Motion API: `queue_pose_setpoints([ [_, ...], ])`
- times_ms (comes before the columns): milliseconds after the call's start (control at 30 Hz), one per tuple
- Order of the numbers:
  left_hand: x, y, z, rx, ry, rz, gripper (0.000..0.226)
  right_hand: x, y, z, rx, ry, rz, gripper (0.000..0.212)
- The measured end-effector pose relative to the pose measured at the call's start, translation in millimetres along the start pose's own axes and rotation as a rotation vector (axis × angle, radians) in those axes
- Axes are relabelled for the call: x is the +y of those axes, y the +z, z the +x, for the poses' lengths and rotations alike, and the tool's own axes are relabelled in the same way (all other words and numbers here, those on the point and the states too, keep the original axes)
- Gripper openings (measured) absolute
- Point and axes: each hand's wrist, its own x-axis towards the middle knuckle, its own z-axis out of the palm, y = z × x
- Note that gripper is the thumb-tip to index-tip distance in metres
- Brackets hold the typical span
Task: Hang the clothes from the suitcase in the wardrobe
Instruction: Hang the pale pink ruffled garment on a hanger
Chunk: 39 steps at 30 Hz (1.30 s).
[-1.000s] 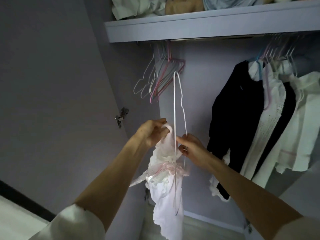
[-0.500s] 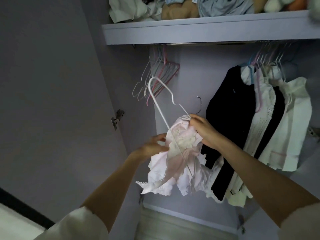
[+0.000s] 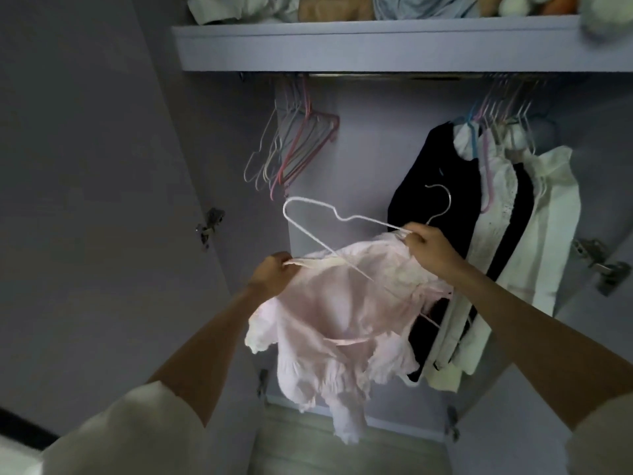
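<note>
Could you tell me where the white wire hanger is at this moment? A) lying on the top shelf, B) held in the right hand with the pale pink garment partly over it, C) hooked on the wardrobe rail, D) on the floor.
B: the right hand grips the white wire hanger by its neck, its hook free of the rail, with the pale pink garment draped over one arm.

The hands have spread the pink garment [image 3: 329,317] wide and tipped the white hanger [image 3: 329,231] sideways.
</note>
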Motion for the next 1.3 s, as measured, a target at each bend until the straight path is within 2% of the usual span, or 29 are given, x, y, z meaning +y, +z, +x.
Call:
queue_pose_setpoints([
  [100, 0.3, -15.0, -0.8, -0.136, 0.074, -0.036, 0.014, 14.7, 3.4, 5.7, 0.017, -0.02, -0.176, 0.028],
  [200, -13.4, -24.1, 0.7, -0.306, 0.044, 0.097, 0.022, 16.2, 7.8, 11.8, 0.029, 0.013, -0.144, 0.028],
  [267, -24.4, -29.7, 1.6, -0.337, 0.019, 0.119, 0.017, 16.7, 12.7, 13.3, 0.023, 0.033, -0.098, 0.029],
  [467, -31.5, -45.2, -9.0, -0.413, -0.069, 0.006, 0.021, 19.0, 22.1, 12.2, 0.016, 0.082, -0.062, 0.038],
  [500, -32.7, -49.3, -10.0, -0.405, -0.088, -0.039, 0.026, 21.0, 22.0, 13.4, 0.019, 0.095, -0.048, 0.04],
  [633, -32.8, -64.3, -11.1, -0.46, -0.086, -0.149, 0.07, 21.3, 23.7, 14.9, 0.042, 0.12, 0.021, 0.04],
  [700, -31.8, -67.0, -11.1, -0.45, -0.08, -0.195, 0.061, 18.8, 24.2, 13.2, 0.055, 0.147, 0.065, 0.04],
  [800, -28.5, -72.2, -11.1, -0.437, -0.081, -0.218, 0.029, 17.1, 22.0, 10.0, -0.009, 0.234, 0.127, 0.034],
  [867, -26.7, -72.5, -9.2, -0.457, -0.061, -0.051, 0.016, 16.7, 21.8, 9.5, -0.05, 0.271, 0.122, 0.029],
  [967, -28.5, -65.5, -0.9, -0.352, 0.029, 0.268, 0.007, 19.3, 27.7, 10.6, -0.014, 0.288, 0.121, 0.026],
  [1033, -28.6, -59.9, 2.3, -0.16, 0.083, 0.474, 0.016, 17.4, 30.9, 9.2, -0.047, 0.3, 0.123, 0.022],
  [1100, -25.7, -58.7, 2.8, 0.025, 0.062, 0.678, 0.026, 15.5, 30.9, 7.2, -0.138, 0.325, 0.138, 0.019],
  [1200, -21.7, -59.5, 2.7, 0.144, -0.053, 0.568, 0.028, 12.9, 26.9, 0.6, -0.251, 0.374, 0.224, 0.013],
  [1233, -20.4, -58.8, 3.4, 0.143, -0.064, 0.462, 0.027, 14.5, 27.0, 0.6, -0.26, 0.389, 0.281, 0.015],
  [1300, -17.8, -56.9, 5.3, 0.125, -0.123, 0.106, 0.025, 14.7, 27.0, -1.2, -0.244, 0.425, 0.317, 0.023],
])
